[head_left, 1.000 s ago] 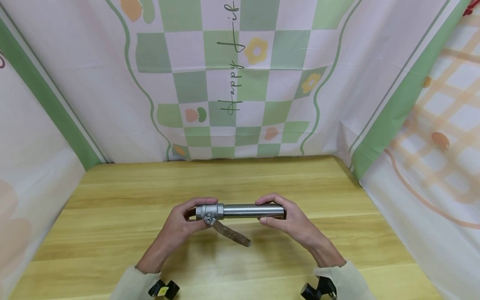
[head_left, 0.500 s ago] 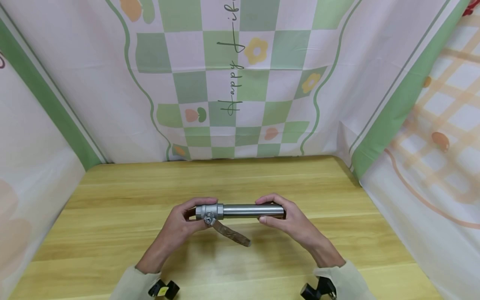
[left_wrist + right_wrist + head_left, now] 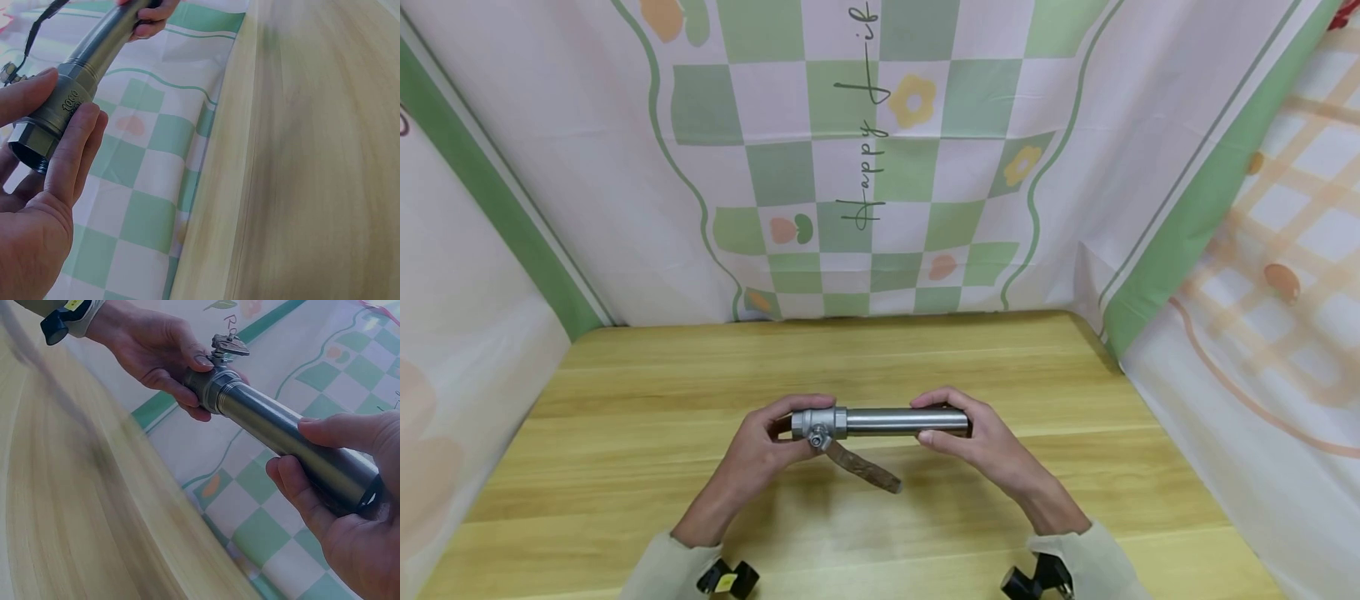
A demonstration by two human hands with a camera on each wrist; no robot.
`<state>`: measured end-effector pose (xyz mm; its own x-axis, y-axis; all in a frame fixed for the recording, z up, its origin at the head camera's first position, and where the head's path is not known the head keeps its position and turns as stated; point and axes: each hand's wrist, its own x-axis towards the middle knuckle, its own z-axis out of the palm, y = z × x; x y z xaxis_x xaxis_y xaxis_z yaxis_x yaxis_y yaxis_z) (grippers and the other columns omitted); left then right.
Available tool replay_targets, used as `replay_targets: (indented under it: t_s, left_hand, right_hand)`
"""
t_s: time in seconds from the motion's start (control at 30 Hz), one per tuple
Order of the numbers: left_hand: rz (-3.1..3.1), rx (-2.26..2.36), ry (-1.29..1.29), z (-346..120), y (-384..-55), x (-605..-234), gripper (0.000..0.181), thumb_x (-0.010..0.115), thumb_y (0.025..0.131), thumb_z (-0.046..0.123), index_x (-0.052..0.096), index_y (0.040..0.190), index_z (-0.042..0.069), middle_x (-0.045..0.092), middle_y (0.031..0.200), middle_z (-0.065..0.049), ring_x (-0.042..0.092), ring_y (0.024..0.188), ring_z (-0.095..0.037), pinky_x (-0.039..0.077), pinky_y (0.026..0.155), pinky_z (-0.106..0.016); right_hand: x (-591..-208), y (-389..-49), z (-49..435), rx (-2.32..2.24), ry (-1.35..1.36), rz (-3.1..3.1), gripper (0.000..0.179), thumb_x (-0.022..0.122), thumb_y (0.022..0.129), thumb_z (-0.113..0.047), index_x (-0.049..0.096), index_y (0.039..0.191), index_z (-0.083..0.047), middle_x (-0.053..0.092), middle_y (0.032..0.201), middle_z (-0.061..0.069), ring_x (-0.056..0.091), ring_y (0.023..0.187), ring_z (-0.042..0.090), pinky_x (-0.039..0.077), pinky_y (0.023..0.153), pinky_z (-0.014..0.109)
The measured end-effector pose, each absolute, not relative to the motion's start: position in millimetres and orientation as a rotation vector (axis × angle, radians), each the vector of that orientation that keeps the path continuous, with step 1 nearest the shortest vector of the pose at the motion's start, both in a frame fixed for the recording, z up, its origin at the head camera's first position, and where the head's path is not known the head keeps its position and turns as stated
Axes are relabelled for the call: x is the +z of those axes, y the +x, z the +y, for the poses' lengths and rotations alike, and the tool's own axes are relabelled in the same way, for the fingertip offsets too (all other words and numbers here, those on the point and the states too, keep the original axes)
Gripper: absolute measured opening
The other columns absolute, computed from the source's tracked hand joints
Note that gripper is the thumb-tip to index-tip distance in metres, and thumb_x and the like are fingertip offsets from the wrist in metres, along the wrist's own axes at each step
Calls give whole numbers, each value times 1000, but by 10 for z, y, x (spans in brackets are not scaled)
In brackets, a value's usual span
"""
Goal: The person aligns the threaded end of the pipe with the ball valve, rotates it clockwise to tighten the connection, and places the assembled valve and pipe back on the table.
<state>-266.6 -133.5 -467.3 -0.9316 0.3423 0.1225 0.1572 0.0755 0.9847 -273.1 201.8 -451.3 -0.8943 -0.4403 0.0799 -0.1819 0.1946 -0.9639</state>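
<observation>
A steel ball valve (image 3: 820, 423) is joined end to end with a smooth steel pipe (image 3: 887, 422), both held level above the table. My left hand (image 3: 767, 446) grips the valve body, thumb on the near side and fingers on the far side. At the other end, my right hand (image 3: 977, 437) holds the pipe between thumb and fingers. The valve's worn brown lever handle (image 3: 865, 471) slants down toward the right. In the left wrist view the valve's open hexagonal end (image 3: 32, 147) faces the palm. Threads (image 3: 223, 399) show at the joint in the right wrist view.
A wood-grain table (image 3: 662, 375) lies beneath both hands. Behind it hangs a green and white checked cloth (image 3: 880, 167), with more patterned cloth (image 3: 1262, 292) at the right side. Black wrist cameras (image 3: 727, 579) sit on the sleeves.
</observation>
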Motion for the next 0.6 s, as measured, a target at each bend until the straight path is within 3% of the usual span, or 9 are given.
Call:
replay_targets:
  t_s: [0.23, 0.4, 0.6]
  left_hand:
    - [2194, 1980, 509, -1334, -2662, -4672, 51, 80, 93, 4, 71, 143, 12, 62, 148, -22, 67, 111, -29, 65, 84, -32]
    - [2198, 1978, 514, -1332, -2662, -4672, 52, 80, 92, 4, 71, 143, 12, 62, 148, -22, 67, 111, -29, 65, 85, -32]
    - [2203, 1975, 517, -1328, -2657, -4671, 52, 80, 92, 4, 71, 143, 12, 63, 148, -22, 67, 111, -29, 65, 85, -32]
  right_hand:
    - [-4518, -2729, 2008, -1771, -603, 2257, 36, 75, 103, -11, 65, 137, -7, 61, 138, 24, 66, 106, 23, 62, 86, 29]
    - [-4524, -2724, 1996, -1816, -626, 2200, 44, 77, 99, -3, 60, 140, -2, 60, 139, 25, 71, 104, 19, 63, 86, 27]
    - [-4528, -2724, 1993, -1831, -659, 2202, 41, 78, 97, 1, 61, 134, -3, 64, 128, 21, 72, 102, 16, 64, 85, 27]
